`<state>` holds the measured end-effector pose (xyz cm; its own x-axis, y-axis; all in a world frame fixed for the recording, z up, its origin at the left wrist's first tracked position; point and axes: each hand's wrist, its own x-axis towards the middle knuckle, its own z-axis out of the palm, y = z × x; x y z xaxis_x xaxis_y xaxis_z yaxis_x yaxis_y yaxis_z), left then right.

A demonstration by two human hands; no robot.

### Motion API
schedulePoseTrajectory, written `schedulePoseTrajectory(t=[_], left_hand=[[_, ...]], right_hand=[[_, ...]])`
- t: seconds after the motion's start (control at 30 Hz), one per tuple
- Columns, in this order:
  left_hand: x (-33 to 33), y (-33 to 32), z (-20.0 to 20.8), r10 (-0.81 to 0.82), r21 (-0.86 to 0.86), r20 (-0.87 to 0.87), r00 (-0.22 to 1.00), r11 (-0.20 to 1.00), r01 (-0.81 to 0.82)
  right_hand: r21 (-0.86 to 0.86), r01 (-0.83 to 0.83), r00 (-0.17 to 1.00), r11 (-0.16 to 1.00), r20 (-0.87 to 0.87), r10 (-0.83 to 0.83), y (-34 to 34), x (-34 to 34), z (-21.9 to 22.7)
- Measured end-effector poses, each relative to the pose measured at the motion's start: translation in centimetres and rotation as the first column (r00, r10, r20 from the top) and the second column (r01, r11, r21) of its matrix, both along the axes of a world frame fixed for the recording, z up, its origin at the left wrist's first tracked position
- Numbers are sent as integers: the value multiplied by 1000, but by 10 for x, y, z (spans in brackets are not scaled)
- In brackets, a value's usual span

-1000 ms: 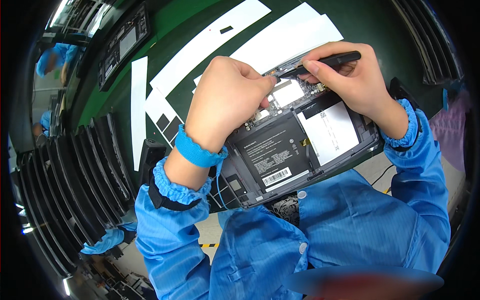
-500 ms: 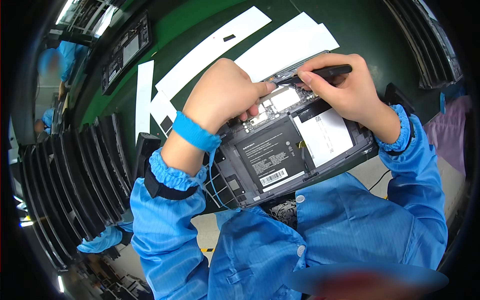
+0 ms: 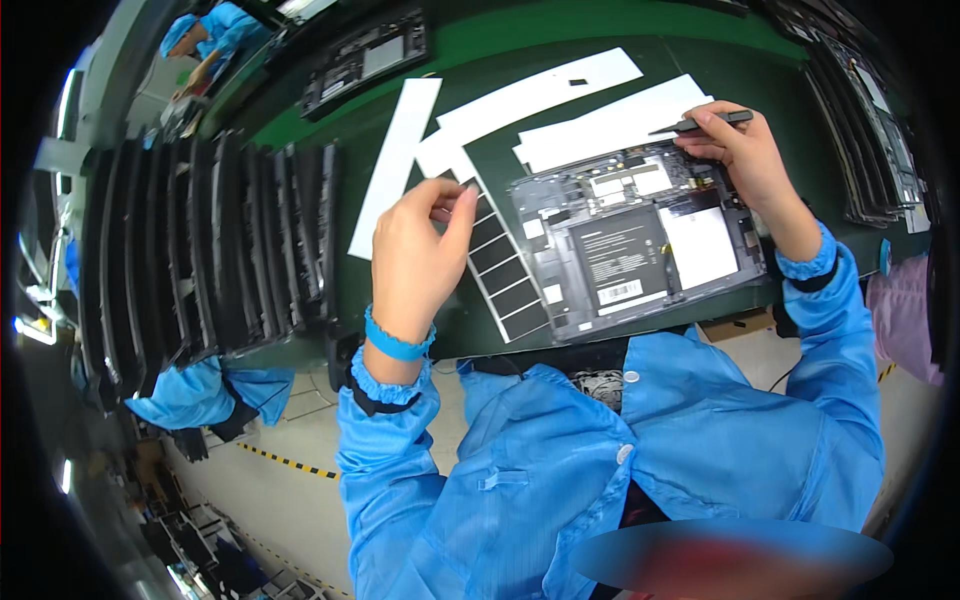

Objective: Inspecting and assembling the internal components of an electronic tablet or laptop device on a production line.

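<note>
My right hand point(image 3: 748, 160) holds black tweezers point(image 3: 738, 117) above the far right edge of an opened laptop base point(image 3: 555, 290), their tips pointing left. A black battery point(image 3: 618, 262) with a printed label, a white panel point(image 3: 705, 245) and a circuit board point(image 3: 650, 178) show inside the base. Off to its left, my left hand point(image 3: 420, 240) is raised over a white strip of black rectangular stickers point(image 3: 498, 262). Its thumb and fingertips are pinched together; a small dark spot shows there, too small to name.
White sheets point(image 3: 610, 125) lie behind the laptop base, one bearing a small black piece point(image 3: 578, 82). Upright black panels point(image 3: 215, 250) stand in a row at left, with another stack point(image 3: 860, 140) at right. Another opened laptop base point(image 3: 370, 60) lies at the far left; a co-worker point(image 3: 215, 40) is beyond.
My left hand has left the circuit board and moved left over the sticker strip. My right hand, still holding the tweezers, has drawn back to the right. The view has shifted.
</note>
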<state>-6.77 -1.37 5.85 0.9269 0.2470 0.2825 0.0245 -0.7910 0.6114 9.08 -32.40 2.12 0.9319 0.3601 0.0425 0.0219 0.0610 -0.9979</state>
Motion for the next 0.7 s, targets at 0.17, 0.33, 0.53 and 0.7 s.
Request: schedulePoseTrajectory(t=[0.17,0.33,0.53,0.7], left_hand=[[-19,35,-53,-12,285,53,999,958,-4],[1,47,-63,60,386,-4,998,921,-53],[4,41,-57,76,358,-57,996,932,-51],[5,50,-71,2,506,52,999,862,-28]], right_hand=[[-236,-298,910,925,223,350,95,-22,45],[-337,-154,877,929,387,286,208,-14,7],[-467,-80,845,881,437,308,216,-14,-6],[-429,-145,841,892,422,340,222,-17,-9]])
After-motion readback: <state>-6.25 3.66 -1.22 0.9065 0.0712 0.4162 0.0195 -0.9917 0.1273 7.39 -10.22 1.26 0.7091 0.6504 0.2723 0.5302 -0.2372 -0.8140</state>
